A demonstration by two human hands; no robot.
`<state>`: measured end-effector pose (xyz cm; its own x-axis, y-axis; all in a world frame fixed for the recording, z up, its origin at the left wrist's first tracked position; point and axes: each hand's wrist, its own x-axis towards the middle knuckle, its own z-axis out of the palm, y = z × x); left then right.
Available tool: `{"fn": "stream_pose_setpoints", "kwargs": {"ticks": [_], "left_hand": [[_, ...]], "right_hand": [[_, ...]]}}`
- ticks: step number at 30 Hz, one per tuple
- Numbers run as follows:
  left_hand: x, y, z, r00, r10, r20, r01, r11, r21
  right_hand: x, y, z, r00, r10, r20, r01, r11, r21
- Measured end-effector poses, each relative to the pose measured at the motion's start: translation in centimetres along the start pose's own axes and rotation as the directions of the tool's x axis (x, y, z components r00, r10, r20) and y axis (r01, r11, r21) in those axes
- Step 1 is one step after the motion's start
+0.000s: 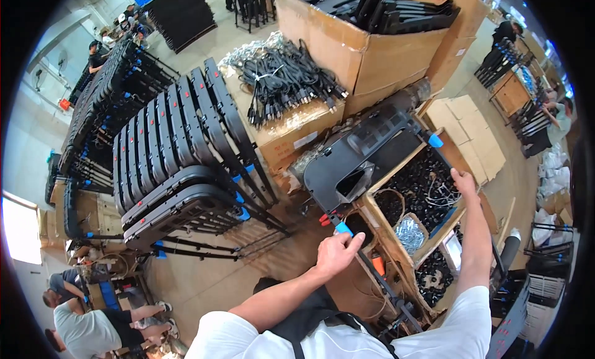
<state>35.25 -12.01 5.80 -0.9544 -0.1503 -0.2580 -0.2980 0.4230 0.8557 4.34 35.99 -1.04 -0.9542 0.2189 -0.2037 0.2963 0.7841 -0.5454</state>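
Observation:
A black plastic panel with two long tube legs (352, 149) lies tilted across a workbench in front of me. Blue tape (436, 140) wraps each leg near the panel. My left hand (338, 253) is closed round the nearer leg, just below its blue tape (343, 228). On the far leg my right hand (463, 182) is closed, with most of its fingers hidden. Between the legs is a wooden parts box (406, 258) holding many small black pieces (414, 180) and a heap of silvery screws (409, 233). An orange-handled tool (378, 264) lies near the left leg.
Similar black frames (170, 136) stand in a row at left. Bundled black cables (291, 80) lie on a carton beyond the panel. Behind them, a large cardboard box (378, 55) holds black parts. Flattened cardboard (468, 136) lies at right. Other people (93, 325) work around the hall.

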Motion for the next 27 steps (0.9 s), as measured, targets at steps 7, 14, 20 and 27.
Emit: {"fn": "stream_pose_setpoints", "kwargs": {"ticks": [7, 14, 20, 27], "left_hand": [[1.4, -6.7, 3.0, 0.831, -0.262, 0.490, 0.541, 0.586, -0.603], [0.9, -4.4, 0.8, 0.899, -0.204, 0.387, 0.434, 0.522, -0.734], [-0.9, 0.1, -3.8, 0.969, -0.191, 0.157, 0.238, 0.550, -0.800], [-3.1, 3.0, -8.2, 0.999, -0.037, 0.030, 0.044, 0.478, -0.877]], "right_hand": [[-0.5, 0.3, -0.4, 0.995, -0.018, -0.100, 0.005, 0.992, -0.129], [-4.3, -7.3, -2.7, 0.972, -0.134, -0.191, 0.115, 0.988, -0.107], [-7.2, -15.5, -8.0, 0.921, -0.304, -0.245, 0.297, 0.953, -0.063], [-12.3, -21.9, -16.8, 0.805, -0.443, -0.394, 0.453, 0.888, -0.074]]}}
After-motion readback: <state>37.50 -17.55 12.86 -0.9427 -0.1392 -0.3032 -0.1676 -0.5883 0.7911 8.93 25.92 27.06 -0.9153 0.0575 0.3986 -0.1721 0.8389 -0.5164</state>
